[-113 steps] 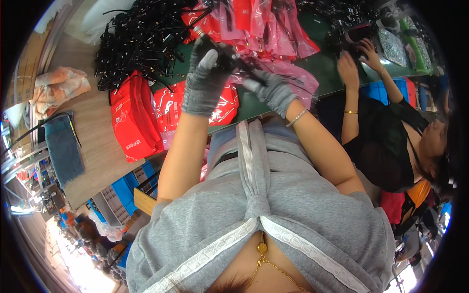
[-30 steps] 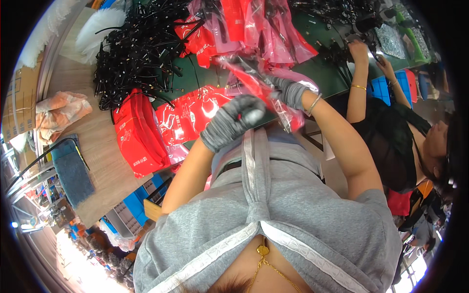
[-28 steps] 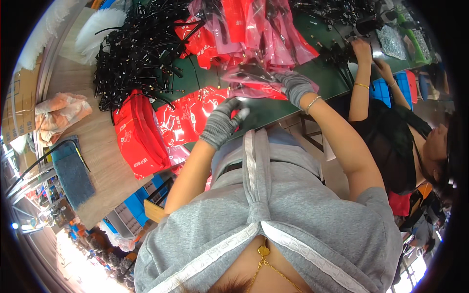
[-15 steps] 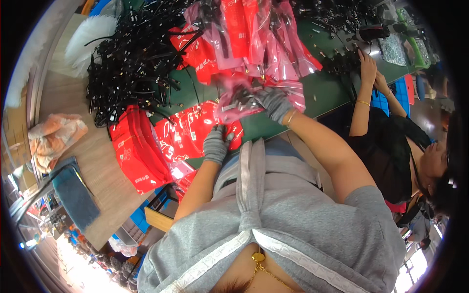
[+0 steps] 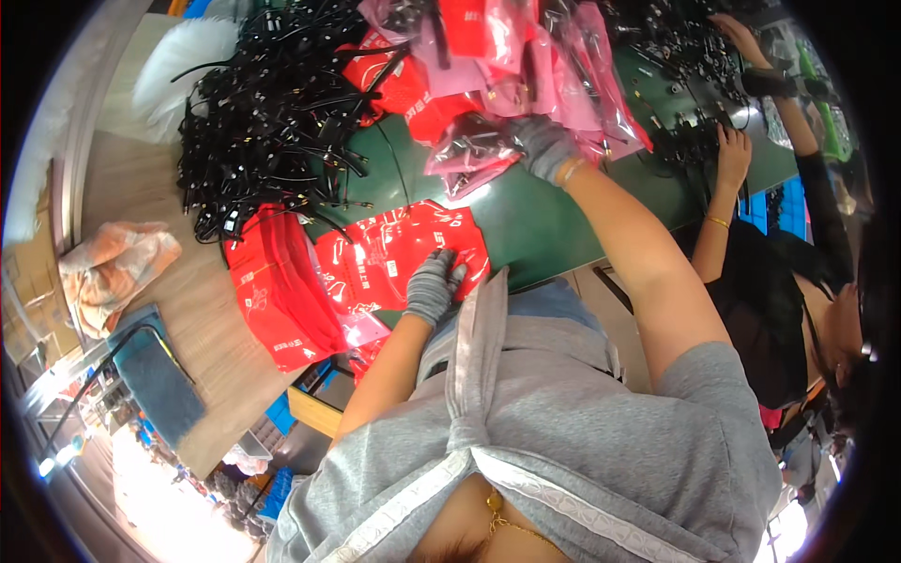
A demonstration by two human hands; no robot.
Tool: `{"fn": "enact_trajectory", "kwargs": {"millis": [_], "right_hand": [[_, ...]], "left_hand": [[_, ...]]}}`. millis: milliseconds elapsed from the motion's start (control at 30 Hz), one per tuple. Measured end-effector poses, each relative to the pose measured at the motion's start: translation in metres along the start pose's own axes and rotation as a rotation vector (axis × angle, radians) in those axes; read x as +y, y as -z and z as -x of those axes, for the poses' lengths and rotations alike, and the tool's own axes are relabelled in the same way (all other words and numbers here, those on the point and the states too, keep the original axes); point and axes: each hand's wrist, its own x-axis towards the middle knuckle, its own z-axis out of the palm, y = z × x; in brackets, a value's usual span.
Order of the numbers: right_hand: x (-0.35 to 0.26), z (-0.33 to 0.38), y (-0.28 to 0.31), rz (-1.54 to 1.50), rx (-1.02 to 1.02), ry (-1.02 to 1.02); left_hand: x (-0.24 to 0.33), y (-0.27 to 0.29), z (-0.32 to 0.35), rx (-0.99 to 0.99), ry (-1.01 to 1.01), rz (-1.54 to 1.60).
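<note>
My left hand [image 5: 434, 286] wears a grey knit glove. Its fingers lie on a flat red plastic bag [image 5: 385, 246] near the table's front edge, with the thumb apart. My right hand [image 5: 544, 150], gloved the same way, is farther off at the edge of the filled bags. Its fingers are bent at the end of a clear-and-pink bag [image 5: 469, 155] with dark cable inside, and the fingertips are partly hidden. Just beyond lies a heap of red and pink filled bags [image 5: 572, 84]. Left of the flat bag is a stack of red bags [image 5: 282, 291].
A large tangle of black cables [image 5: 272, 122] covers the far left of the green table [image 5: 535, 235]. At the right, another person's hand [image 5: 734, 155] is among more black cables [image 5: 690, 141]. An orange-and-white cloth [image 5: 117, 272] lies on the wooden surface [image 5: 206, 347].
My right hand has carried the cable-filled bag slightly away toward the heap. The left hand has shifted a little right, its fingers now spread on the red bag.
</note>
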Motion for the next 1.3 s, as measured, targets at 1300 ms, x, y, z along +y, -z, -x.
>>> {"fn": "enact_trajectory", "kwargs": {"millis": [1300], "right_hand": [[-0.054, 0.146, 0.012, 0.15, 0.758, -0.162]], "left_hand": [[0.014, 0.202, -0.106, 0.488, 0.122, 0.864]]}}
